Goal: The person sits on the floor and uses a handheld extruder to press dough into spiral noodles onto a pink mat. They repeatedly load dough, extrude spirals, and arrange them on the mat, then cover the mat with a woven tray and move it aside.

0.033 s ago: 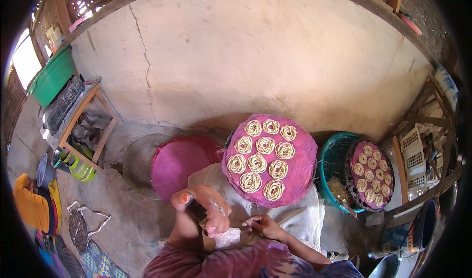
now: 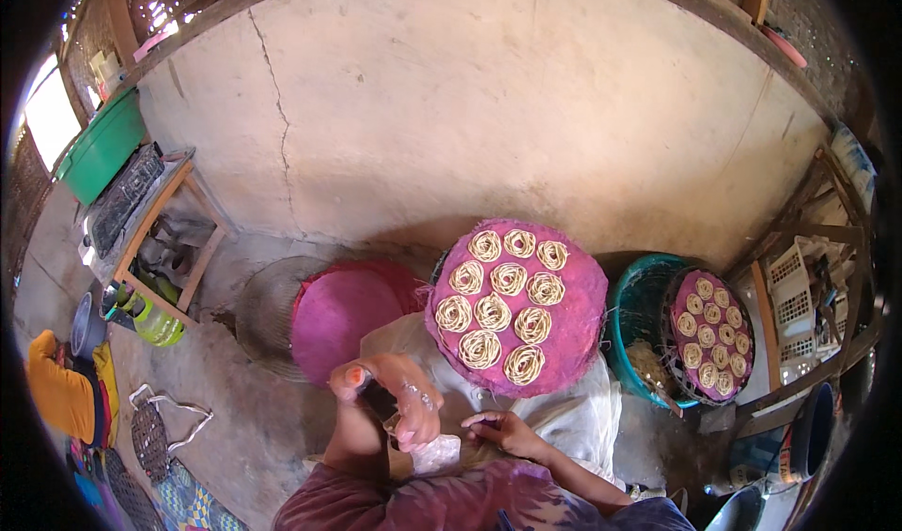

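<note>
Left hand (image 2: 406,401): fingers curled over a pale packet (image 2: 436,457); their undersides are hidden, so a firm grip cannot be confirmed; right hand (image 2: 507,434): fingers bent, thumb and forefinger tips close together; any held item is too small to make out; eleven noodle coils (image 2: 508,279) span the pink tray (image 2: 578,320), far edge to near; beyond its right edge, a second tray (image 2: 707,346) partly hides a teal tub (image 2: 620,329).

The central pink cloth (image 2: 583,307) looks matt (rough-edged, too), the teal tub (image 2: 631,304) smooth plastic.
</note>
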`<control>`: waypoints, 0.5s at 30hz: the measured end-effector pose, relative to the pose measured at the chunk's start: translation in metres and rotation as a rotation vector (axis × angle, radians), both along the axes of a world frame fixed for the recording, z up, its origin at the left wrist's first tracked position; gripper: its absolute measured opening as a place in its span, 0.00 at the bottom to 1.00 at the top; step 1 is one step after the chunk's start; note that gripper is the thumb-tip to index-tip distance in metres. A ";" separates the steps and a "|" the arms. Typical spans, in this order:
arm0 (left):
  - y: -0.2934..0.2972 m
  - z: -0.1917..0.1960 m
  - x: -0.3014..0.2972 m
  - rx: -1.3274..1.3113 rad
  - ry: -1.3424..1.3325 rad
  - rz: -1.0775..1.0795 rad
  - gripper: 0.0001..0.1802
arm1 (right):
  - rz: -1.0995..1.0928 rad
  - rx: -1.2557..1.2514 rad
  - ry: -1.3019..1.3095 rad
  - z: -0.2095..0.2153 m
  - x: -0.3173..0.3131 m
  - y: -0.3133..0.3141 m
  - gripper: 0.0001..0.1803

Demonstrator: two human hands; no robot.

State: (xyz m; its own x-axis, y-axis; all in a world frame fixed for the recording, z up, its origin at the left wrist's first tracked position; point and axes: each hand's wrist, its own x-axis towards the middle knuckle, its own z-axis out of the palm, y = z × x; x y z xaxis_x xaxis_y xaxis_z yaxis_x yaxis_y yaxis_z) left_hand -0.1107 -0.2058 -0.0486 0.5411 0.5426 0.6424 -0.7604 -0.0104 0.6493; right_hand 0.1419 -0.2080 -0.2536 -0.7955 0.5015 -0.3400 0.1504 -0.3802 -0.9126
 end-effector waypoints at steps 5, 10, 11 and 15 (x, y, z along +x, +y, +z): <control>0.009 0.001 -0.004 -0.009 0.049 0.122 0.46 | 0.047 -0.001 -0.005 0.018 -0.004 0.002 0.23; 0.040 0.033 -0.007 -0.065 -0.121 0.272 0.52 | 0.244 0.348 0.161 0.066 0.016 0.003 0.45; 0.053 0.044 -0.007 -0.022 -0.135 0.321 0.50 | 0.278 0.347 0.154 0.082 0.024 0.006 0.48; 0.114 0.063 0.037 -0.287 -0.276 0.297 0.41 | 0.191 -0.016 0.187 0.162 0.074 0.042 0.56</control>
State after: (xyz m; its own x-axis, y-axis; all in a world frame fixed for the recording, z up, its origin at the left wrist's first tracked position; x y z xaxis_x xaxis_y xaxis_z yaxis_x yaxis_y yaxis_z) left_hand -0.0739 -0.0920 0.0144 0.1670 0.8235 0.5422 -0.8957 -0.1031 0.4325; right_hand 0.2154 -0.1663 -0.0918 -0.9251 0.3317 -0.1848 0.0501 -0.3756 -0.9254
